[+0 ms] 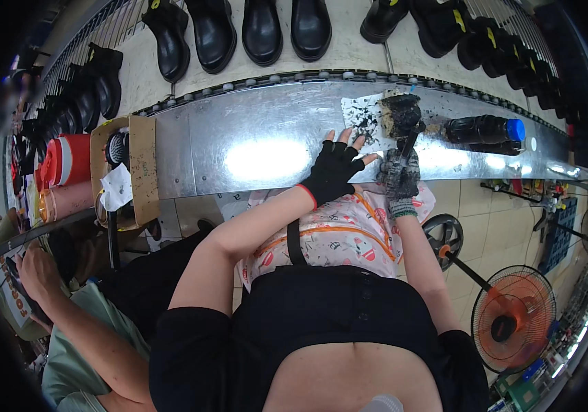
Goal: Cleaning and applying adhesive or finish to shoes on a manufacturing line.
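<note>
My left hand (pixel 336 165), in a black fingerless glove with red trim, rests at the near edge of the metal bench (pixel 191 147). Its fingers are spread and hold nothing. The fingertips reach toward a white sheet (pixel 357 113) covered in black smears. To the right, my right hand (pixel 400 177), in a grey knitted glove stained dark, is closed around a slim dark-handled tool (pixel 412 139); its working end cannot be made out. Just beyond that hand, a black-stained block-like thing (pixel 401 115) sits on the sheet's right side.
A dark bottle with a blue cap (pixel 486 130) lies on the bench at right. Black boots (pixel 262 34) line the conveyor (pixel 335 58) beyond. At left stand a cardboard box (pixel 144 172) and a red jug (pixel 71 159). A co-worker's arm (pixel 88 329) is at lower left; an orange fan (pixel 513 319) at right.
</note>
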`<action>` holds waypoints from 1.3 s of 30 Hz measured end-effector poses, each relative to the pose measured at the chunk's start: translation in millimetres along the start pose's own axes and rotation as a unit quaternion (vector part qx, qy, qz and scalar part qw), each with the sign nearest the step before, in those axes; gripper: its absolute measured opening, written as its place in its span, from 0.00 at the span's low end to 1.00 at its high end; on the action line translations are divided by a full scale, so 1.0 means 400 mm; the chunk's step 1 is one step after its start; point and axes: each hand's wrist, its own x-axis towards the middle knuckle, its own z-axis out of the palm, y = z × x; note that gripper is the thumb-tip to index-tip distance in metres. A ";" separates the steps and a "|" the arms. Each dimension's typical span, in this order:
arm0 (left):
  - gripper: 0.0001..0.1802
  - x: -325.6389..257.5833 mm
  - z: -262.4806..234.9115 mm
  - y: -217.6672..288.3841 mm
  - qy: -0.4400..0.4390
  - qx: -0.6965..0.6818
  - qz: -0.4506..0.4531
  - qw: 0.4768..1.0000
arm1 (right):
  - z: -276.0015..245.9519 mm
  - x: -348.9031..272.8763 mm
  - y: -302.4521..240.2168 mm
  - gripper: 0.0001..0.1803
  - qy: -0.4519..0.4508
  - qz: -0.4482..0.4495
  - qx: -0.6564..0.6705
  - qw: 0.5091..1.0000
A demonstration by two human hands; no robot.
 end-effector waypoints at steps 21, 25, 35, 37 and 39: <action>0.39 0.376 -0.288 -0.526 0.355 0.015 -0.309 0.882 | -0.037 -0.013 0.051 0.11 0.006 0.110 0.097 0.989; 0.54 0.559 -0.259 -0.571 0.285 -0.136 -0.405 0.858 | -0.027 -0.014 0.034 0.07 0.017 0.146 0.065 0.987; 0.60 0.533 -0.270 -0.552 0.241 -0.310 -0.488 0.779 | -0.025 -0.008 0.013 0.15 0.005 0.114 0.161 0.980; 0.58 0.445 -0.287 -0.504 0.220 -0.350 -0.453 0.790 | -0.026 0.000 0.037 0.15 0.014 0.117 0.212 0.970; 0.55 0.340 -0.295 -0.434 0.226 -0.441 -0.407 0.767 | -0.026 0.005 0.053 0.15 0.042 0.127 0.230 0.964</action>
